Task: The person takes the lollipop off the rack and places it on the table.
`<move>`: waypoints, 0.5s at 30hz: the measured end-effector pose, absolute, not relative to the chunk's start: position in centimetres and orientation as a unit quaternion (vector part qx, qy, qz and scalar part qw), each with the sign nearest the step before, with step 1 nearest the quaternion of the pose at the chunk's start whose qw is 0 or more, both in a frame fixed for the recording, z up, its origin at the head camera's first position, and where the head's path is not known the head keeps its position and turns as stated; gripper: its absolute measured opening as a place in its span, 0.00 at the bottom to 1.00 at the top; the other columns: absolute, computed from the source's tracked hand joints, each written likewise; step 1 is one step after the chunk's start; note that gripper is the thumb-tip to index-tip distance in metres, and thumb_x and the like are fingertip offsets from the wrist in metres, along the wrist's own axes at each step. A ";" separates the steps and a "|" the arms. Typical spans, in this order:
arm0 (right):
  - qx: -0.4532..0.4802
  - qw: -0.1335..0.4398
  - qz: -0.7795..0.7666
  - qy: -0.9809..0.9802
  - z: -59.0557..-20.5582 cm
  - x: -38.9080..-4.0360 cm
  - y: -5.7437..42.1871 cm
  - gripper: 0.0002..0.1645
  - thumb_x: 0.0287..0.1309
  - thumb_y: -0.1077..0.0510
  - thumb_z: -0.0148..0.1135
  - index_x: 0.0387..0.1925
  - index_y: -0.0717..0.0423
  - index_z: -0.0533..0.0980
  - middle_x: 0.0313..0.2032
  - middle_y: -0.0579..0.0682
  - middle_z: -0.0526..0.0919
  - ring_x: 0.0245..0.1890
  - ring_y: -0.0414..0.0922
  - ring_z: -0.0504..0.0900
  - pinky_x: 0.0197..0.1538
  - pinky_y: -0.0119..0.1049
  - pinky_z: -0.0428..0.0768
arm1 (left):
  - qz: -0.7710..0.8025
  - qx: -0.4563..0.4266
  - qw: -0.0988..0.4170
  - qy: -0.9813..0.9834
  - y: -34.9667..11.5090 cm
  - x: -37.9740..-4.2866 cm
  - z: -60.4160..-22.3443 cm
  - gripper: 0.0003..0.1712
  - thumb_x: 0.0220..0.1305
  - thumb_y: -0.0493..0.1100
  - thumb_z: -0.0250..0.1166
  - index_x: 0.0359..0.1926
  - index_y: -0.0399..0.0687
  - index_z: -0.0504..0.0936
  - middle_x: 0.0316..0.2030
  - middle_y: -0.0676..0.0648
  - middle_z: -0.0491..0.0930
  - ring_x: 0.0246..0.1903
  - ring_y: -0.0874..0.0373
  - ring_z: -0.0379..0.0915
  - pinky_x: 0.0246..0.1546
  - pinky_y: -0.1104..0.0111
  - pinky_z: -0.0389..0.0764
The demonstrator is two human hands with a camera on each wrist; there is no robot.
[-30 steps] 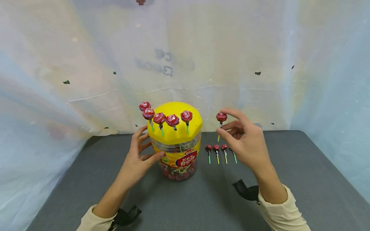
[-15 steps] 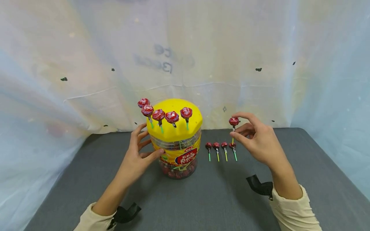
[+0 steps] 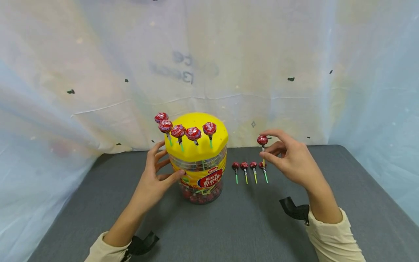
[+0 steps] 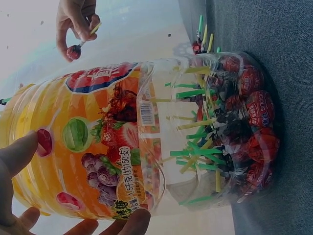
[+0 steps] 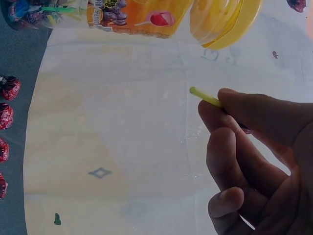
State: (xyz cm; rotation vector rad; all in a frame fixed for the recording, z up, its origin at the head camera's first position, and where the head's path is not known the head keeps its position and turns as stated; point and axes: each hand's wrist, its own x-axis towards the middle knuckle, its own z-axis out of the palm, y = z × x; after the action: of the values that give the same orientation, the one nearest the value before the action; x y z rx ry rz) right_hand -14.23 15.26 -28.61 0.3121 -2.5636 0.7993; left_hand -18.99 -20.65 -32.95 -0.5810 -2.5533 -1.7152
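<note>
A clear plastic candy jar [image 3: 209,180] with a yellow lid [image 3: 199,149] stands on the table, lollipops visible inside its base. My left hand [image 3: 156,180] holds it from the left, thumb on the front and fingers round the side. Several red-wrapped lollipops [image 3: 178,131] stand upright in the front and left part of the lid. Right of the jar, my right hand [image 3: 291,158] pinches another lollipop [image 3: 262,140] in the air, candy end up. Its yellow stick [image 5: 205,96] pokes out past the thumb in the right wrist view.
Several lollipops [image 3: 244,166] lie in a row on the grey table [image 3: 222,233] right of the jar, heads toward the back. A pale plastic sheet [image 3: 229,72] hangs behind the table. Black straps [image 3: 296,211] sit at both wrists.
My right hand has moved right, away from the jar, with the lollipop, then stayed nearly still over the row's right end. The left hand keeps its hold on the jar.
</note>
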 end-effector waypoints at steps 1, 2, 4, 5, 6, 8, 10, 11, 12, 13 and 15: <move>0.113 0.216 0.288 -0.926 -28.7 -14.3 15.3 0.30 0.59 0.56 0.71 0.61 0.41 0.71 0.31 0.39 0.89 0.26 0.33 0.79 0.31 0.31 0.72 | -0.548 -0.186 0.007 -0.816 -20.6 -19.0 -33.0 0.54 0.66 0.47 0.68 0.77 0.71 0.39 0.74 0.41 0.52 0.71 0.36 0.57 0.60 0.38 0.74; 0.113 0.214 0.288 -0.927 -28.7 -14.4 15.4 0.30 0.59 0.56 0.71 0.61 0.41 0.71 0.31 0.39 0.89 0.26 0.34 0.79 0.31 0.31 0.72 | -0.547 -0.185 0.007 -0.816 -20.6 -19.0 -33.0 0.54 0.66 0.47 0.68 0.77 0.72 0.39 0.74 0.41 0.52 0.71 0.36 0.57 0.60 0.38 0.74; 0.108 0.208 0.287 -0.929 -28.8 -14.6 15.5 0.30 0.59 0.56 0.71 0.62 0.42 0.71 0.31 0.39 0.89 0.26 0.35 0.79 0.32 0.32 0.73 | -0.545 -0.185 0.008 -0.818 -20.7 -19.0 -33.0 0.53 0.66 0.47 0.68 0.77 0.72 0.39 0.74 0.41 0.52 0.71 0.36 0.57 0.59 0.38 0.75; 0.105 0.205 0.286 -0.930 -28.8 -14.7 15.6 0.31 0.59 0.56 0.71 0.62 0.42 0.71 0.32 0.39 0.89 0.27 0.36 0.80 0.32 0.32 0.73 | -0.545 -0.185 0.009 -0.818 -20.7 -19.1 -33.1 0.53 0.66 0.47 0.68 0.77 0.72 0.39 0.74 0.41 0.52 0.71 0.36 0.57 0.59 0.38 0.75; 0.102 0.201 0.286 -0.931 -28.9 -14.8 15.7 0.31 0.59 0.56 0.71 0.63 0.42 0.71 0.32 0.40 0.89 0.27 0.36 0.80 0.33 0.32 0.74 | -0.544 -0.185 0.010 -0.818 -20.7 -19.1 -33.1 0.53 0.66 0.47 0.68 0.76 0.73 0.39 0.74 0.41 0.52 0.71 0.36 0.57 0.59 0.38 0.75; 0.096 0.192 0.286 -0.934 -29.0 -14.9 16.0 0.32 0.59 0.56 0.71 0.63 0.42 0.70 0.32 0.42 0.89 0.29 0.38 0.81 0.33 0.33 0.75 | -0.545 -0.186 0.011 -0.818 -20.7 -19.1 -33.1 0.53 0.66 0.47 0.68 0.76 0.73 0.39 0.74 0.40 0.52 0.71 0.36 0.57 0.59 0.38 0.75; 0.090 0.184 0.285 -0.937 -29.1 -15.0 16.3 0.32 0.60 0.57 0.70 0.64 0.43 0.70 0.33 0.43 0.89 0.29 0.40 0.82 0.34 0.34 0.75 | -0.545 -0.186 0.011 -0.817 -20.7 -19.0 -33.1 0.53 0.66 0.46 0.68 0.76 0.73 0.39 0.74 0.40 0.52 0.71 0.36 0.57 0.59 0.37 0.74; 0.089 0.180 0.284 -0.938 -29.2 -15.1 16.5 0.32 0.60 0.57 0.70 0.64 0.43 0.70 0.33 0.43 0.89 0.30 0.40 0.82 0.34 0.34 0.76 | -0.545 -0.186 0.012 -0.817 -20.7 -19.0 -33.1 0.53 0.66 0.46 0.68 0.76 0.73 0.39 0.74 0.40 0.52 0.71 0.35 0.57 0.59 0.37 0.74; 0.088 0.175 0.284 -0.939 -29.3 -15.1 16.6 0.32 0.60 0.57 0.70 0.64 0.44 0.70 0.33 0.44 0.89 0.30 0.41 0.82 0.34 0.34 0.76 | -0.545 -0.186 0.011 -0.818 -20.7 -19.0 -33.1 0.53 0.66 0.46 0.68 0.76 0.73 0.39 0.74 0.40 0.52 0.71 0.35 0.57 0.59 0.37 0.74; 0.085 0.169 0.283 -0.940 -29.4 -15.3 16.8 0.32 0.60 0.57 0.69 0.64 0.44 0.70 0.33 0.44 0.89 0.30 0.41 0.82 0.34 0.35 0.76 | -0.545 -0.186 0.011 -0.818 -20.7 -19.0 -33.1 0.53 0.66 0.46 0.68 0.76 0.74 0.39 0.74 0.40 0.52 0.71 0.35 0.57 0.59 0.37 0.74; 0.078 0.157 0.281 -0.944 -29.6 -15.5 17.1 0.32 0.61 0.57 0.69 0.65 0.44 0.70 0.33 0.44 0.89 0.31 0.42 0.82 0.35 0.36 0.76 | -0.543 -0.184 0.011 -0.819 -20.6 -19.0 -33.1 0.53 0.66 0.46 0.68 0.76 0.74 0.39 0.74 0.40 0.52 0.71 0.35 0.57 0.59 0.36 0.74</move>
State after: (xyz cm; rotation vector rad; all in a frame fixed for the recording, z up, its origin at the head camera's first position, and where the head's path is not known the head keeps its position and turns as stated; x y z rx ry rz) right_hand -15.52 17.11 -29.64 0.2225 -2.7012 0.8031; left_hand -18.99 -20.65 -33.09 -0.5730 -2.5558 -1.6948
